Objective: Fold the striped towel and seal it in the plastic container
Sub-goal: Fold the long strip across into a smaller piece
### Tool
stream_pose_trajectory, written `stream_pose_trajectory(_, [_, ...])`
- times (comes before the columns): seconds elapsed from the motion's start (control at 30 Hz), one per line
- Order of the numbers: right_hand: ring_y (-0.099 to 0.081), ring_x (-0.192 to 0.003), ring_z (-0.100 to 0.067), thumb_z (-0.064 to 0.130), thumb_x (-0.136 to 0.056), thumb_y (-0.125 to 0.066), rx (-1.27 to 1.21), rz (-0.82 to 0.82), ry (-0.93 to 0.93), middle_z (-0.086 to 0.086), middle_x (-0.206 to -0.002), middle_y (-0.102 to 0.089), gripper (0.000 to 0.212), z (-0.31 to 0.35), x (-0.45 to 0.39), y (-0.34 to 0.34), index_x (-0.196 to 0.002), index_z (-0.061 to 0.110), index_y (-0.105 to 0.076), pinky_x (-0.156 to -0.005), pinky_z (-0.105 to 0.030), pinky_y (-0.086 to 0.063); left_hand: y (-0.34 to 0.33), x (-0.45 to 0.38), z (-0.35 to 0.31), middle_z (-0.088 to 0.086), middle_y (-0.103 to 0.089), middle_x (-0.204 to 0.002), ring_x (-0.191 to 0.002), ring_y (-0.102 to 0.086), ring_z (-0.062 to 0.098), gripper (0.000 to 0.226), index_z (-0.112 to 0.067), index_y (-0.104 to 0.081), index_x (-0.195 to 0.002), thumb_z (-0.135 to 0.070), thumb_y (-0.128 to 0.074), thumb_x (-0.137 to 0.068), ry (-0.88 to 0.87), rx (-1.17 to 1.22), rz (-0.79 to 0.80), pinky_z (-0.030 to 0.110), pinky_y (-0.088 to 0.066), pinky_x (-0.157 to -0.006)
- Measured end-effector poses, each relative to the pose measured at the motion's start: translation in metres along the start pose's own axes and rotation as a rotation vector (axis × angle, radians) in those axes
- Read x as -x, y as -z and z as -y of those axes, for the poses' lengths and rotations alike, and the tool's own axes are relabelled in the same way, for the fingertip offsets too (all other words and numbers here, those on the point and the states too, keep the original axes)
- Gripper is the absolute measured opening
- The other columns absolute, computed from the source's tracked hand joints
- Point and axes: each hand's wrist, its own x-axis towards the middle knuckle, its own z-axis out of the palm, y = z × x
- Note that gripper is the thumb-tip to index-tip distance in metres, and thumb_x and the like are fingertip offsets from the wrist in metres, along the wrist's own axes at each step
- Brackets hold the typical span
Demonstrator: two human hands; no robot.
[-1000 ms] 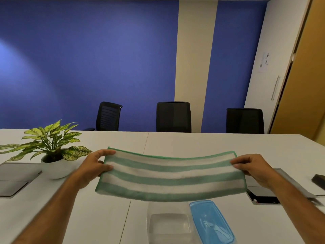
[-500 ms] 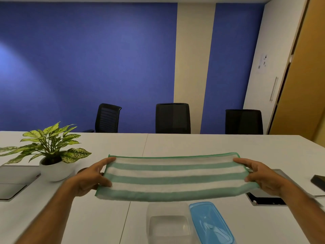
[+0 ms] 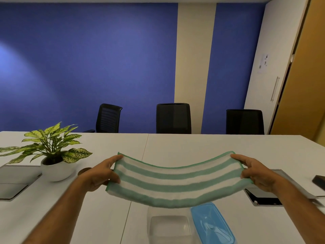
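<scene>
A green-and-white striped towel (image 3: pixel 177 180), folded into a long band, hangs in the air above the white table (image 3: pixel 193 145). My left hand (image 3: pixel 100 175) pinches its left end and my right hand (image 3: pixel 255 173) pinches its right end. The towel's middle sags downward between them. Below it, near the table's front edge, stands a clear plastic container (image 3: pixel 169 226), open and empty. Its blue lid (image 3: pixel 212 224) lies right beside it on the right.
A potted plant (image 3: pixel 52 155) in a white pot stands at the left, with a grey laptop (image 3: pixel 12 182) beyond it. A tablet-like device (image 3: pixel 263 196) and a dark phone (image 3: pixel 319 181) lie at the right. Three black chairs (image 3: pixel 173 118) line the far side.
The towel, held taut and flat before, now sags in the middle as both hands have come slightly closer together and lifted its ends.
</scene>
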Motion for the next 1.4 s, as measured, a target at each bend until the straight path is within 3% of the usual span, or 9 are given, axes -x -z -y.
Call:
stream_pose_trajectory(0.3, [-0.051, -0.119, -0.039, -0.025, -0.077, -0.045, 0.136, 0.069, 0.056, -0.015, -0.139, -0.042, 0.080, 0.037, -0.010, -0.067, -0.146, 0.014, -0.038, -0.097, -0.054, -0.049, -0.068, -0.014, -0.045, 0.011, -0.046, -0.129, -0.102, -0.060, 0.028, 0.089, -0.021, -0.027, -0.152, 0.013, -0.063, -0.079, -0.064, -0.088, 0.029, 0.030, -0.059, -0.065])
stream_pose_trajectory(0.5, [-0.060, -0.102, -0.032, -0.016, -0.076, -0.057, 0.267, 0.120, 0.050, -0.006, -0.119, -0.049, 0.086, 0.048, -0.016, -0.117, -0.149, 0.023, -0.033, -0.086, -0.051, -0.056, -0.118, -0.019, -0.072, 0.014, -0.039, -0.144, -0.113, -0.056, 0.033, 0.093, -0.022, -0.022, -0.155, 0.010, -0.066, -0.080, -0.078, -0.142, 0.051, 0.038, -0.059, -0.083])
stream_pose_trajectory(0.7, [-0.055, -0.113, -0.030, -0.005, -0.076, -0.069, 0.367, 0.151, 0.036, -0.002, -0.136, -0.040, 0.090, 0.051, -0.015, -0.157, -0.150, 0.028, -0.029, -0.071, -0.027, -0.060, -0.147, -0.022, -0.082, 0.010, -0.038, -0.148, -0.091, -0.057, 0.021, 0.099, -0.028, -0.018, -0.155, 0.005, -0.072, -0.079, -0.080, -0.216, 0.107, 0.024, -0.059, -0.064])
stream_pose_trajectory(0.8, [-0.055, -0.118, -0.032, -0.003, -0.074, -0.071, 0.395, 0.164, 0.043, -0.006, -0.148, -0.038, 0.095, 0.051, -0.013, -0.169, -0.151, 0.029, -0.024, -0.075, -0.031, -0.061, -0.156, -0.023, -0.081, 0.008, -0.039, -0.148, -0.085, -0.059, 0.017, 0.102, -0.028, -0.016, -0.155, 0.003, -0.073, -0.078, -0.098, -0.231, 0.133, 0.018, -0.057, -0.055])
stream_pose_trajectory(0.93, [-0.055, -0.121, -0.034, -0.001, -0.073, -0.071, 0.440, 0.186, 0.046, -0.006, -0.154, -0.034, 0.099, 0.050, -0.009, -0.180, -0.153, 0.027, -0.019, -0.077, -0.035, -0.062, -0.164, -0.023, -0.082, 0.007, -0.032, -0.156, -0.105, -0.057, 0.021, 0.103, -0.028, -0.012, -0.156, 0.001, -0.073, -0.078, -0.109, -0.233, 0.147, 0.020, -0.058, -0.060])
stream_pose_trajectory(1.07, [-0.055, -0.121, -0.034, -0.004, -0.075, -0.070, 0.425, 0.215, 0.033, -0.007, -0.155, -0.032, 0.100, 0.050, -0.006, -0.183, -0.154, 0.027, -0.016, -0.078, -0.037, -0.062, -0.167, -0.021, -0.082, 0.007, -0.028, -0.159, -0.107, -0.051, 0.022, 0.095, -0.028, -0.013, -0.156, 0.001, -0.068, -0.084, -0.108, -0.236, 0.138, 0.021, -0.058, -0.061])
stream_pose_trajectory(1.23, [-0.056, -0.122, -0.036, 0.001, -0.076, -0.075, 0.318, 0.251, 0.036, -0.006, -0.152, -0.038, 0.099, 0.050, -0.005, -0.188, -0.153, 0.028, -0.019, -0.077, -0.040, -0.063, -0.173, -0.010, -0.086, 0.005, -0.023, -0.162, -0.132, -0.046, 0.033, 0.073, -0.030, -0.010, -0.157, -0.012, -0.049, -0.098, -0.116, -0.100, 0.165, 0.043, -0.054, -0.096])
stream_pose_trajectory(1.33, [-0.059, -0.116, -0.028, 0.014, -0.080, -0.075, 0.232, 0.209, 0.087, 0.000, -0.149, -0.041, 0.090, 0.045, -0.005, -0.194, -0.150, 0.031, -0.022, -0.072, -0.034, -0.062, -0.178, -0.003, -0.090, -0.002, -0.013, -0.166, -0.146, -0.028, 0.038, 0.064, -0.038, -0.004, -0.156, -0.049, -0.036, -0.101, -0.168, 0.032, 0.166, 0.057, -0.039, -0.111])
stream_pose_trajectory(1.4, [-0.053, -0.124, -0.026, 0.022, -0.085, -0.071, 0.236, 0.138, 0.115, 0.010, -0.152, -0.032, 0.090, 0.042, -0.005, -0.201, -0.151, 0.038, -0.011, -0.070, -0.024, -0.058, -0.178, -0.002, -0.091, 0.000, -0.013, -0.166, -0.147, -0.025, 0.038, 0.082, -0.038, -0.004, -0.156, -0.073, -0.026, -0.085, -0.135, 0.036, 0.173, 0.058, -0.034, -0.114])
